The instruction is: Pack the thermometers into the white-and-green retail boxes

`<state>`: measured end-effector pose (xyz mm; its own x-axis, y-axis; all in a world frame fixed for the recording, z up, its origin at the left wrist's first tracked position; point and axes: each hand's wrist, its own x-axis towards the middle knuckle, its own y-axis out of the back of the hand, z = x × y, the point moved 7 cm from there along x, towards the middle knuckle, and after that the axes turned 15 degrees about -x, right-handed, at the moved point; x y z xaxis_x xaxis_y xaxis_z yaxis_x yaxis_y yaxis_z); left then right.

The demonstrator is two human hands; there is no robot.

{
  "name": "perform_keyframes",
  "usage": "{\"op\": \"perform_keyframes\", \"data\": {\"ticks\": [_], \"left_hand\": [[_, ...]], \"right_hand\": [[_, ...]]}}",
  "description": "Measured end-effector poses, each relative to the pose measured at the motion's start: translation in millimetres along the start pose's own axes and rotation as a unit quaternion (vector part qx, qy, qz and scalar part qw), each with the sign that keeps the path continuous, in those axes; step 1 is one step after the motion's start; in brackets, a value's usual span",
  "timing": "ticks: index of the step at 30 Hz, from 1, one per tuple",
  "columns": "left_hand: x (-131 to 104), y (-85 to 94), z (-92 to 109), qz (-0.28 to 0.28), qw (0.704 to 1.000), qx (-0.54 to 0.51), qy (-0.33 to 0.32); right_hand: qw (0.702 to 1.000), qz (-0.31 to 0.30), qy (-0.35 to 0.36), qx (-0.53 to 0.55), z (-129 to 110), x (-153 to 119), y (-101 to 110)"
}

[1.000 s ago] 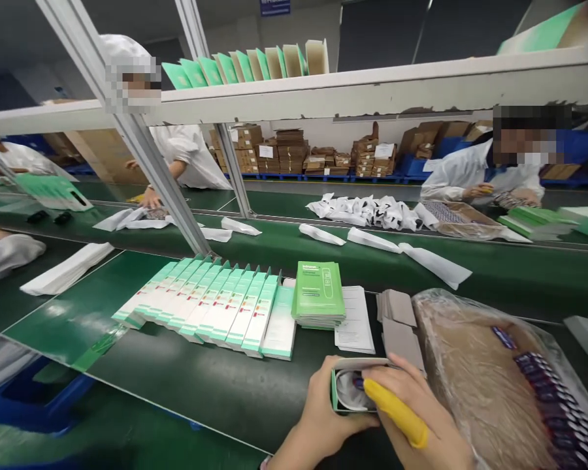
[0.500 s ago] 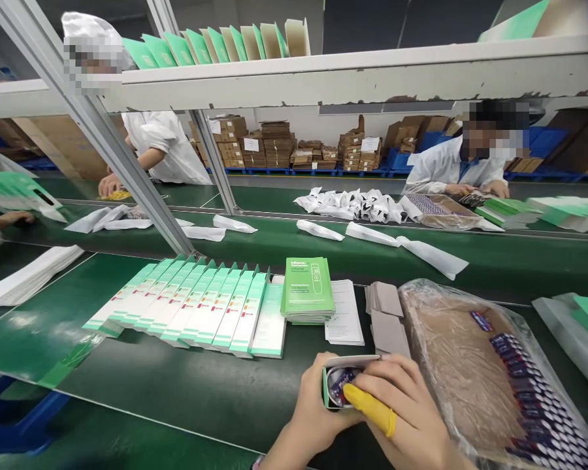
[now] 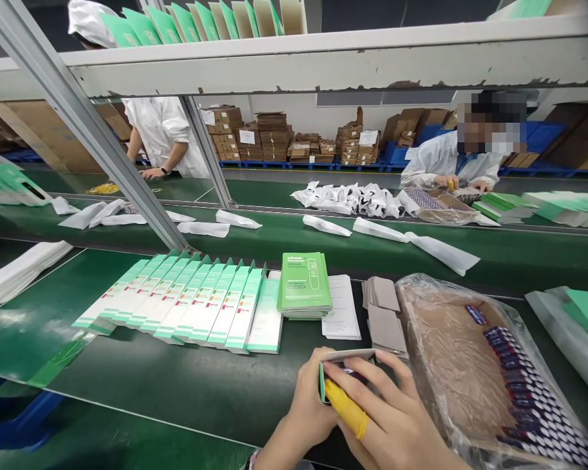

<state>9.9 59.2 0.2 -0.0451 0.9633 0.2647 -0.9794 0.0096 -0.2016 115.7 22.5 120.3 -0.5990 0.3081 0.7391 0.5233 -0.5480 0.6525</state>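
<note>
At the lower middle, my left hand [image 3: 310, 391] is wrapped round a small green and white box [image 3: 322, 384] with its open end up. Across that opening lies my right hand [image 3: 387, 408], its fingers curled over the box's rim. A yellow finger cot [image 3: 347, 410] covers one finger, whose tip is inside the opening. Beneath the fingers a dark item shows only in part. Just right of my hands, a plastic-lined cardboard tray [image 3: 451, 365] holds rows of dark blue batteries [image 3: 524, 385]. Grey-brown cards [image 3: 386, 329] are stacked beyond my right hand.
A row of white and green boxes [image 3: 210, 303] leans at left, beside green booklets [image 3: 304, 284] and printed sheets [image 3: 340, 310]. White pouches [image 3: 328, 226] lie on the green belt behind. A metal post [image 3: 102, 143] and shelf [image 3: 294, 62] cross the view. Two co-workers sit or stand opposite.
My right fingers have moved left and further over the opening, covering the blue battery that showed there before. The view has tilted slightly down. The co-worker at left has shifted their hands.
</note>
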Motion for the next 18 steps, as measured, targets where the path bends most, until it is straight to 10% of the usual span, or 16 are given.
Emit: {"op": "perform_keyframes", "data": {"ticks": [12,18], "left_hand": [[2,-2.6,0,-0.038,0.999,-0.021,-0.007],[-6,5.2,27,-0.042,0.983,-0.18,0.009]], "right_hand": [[0.998,-0.035,0.008,0.042,5,-13,-3],[0.928,-0.049,-0.332,0.16,56,-55,-12]]}}
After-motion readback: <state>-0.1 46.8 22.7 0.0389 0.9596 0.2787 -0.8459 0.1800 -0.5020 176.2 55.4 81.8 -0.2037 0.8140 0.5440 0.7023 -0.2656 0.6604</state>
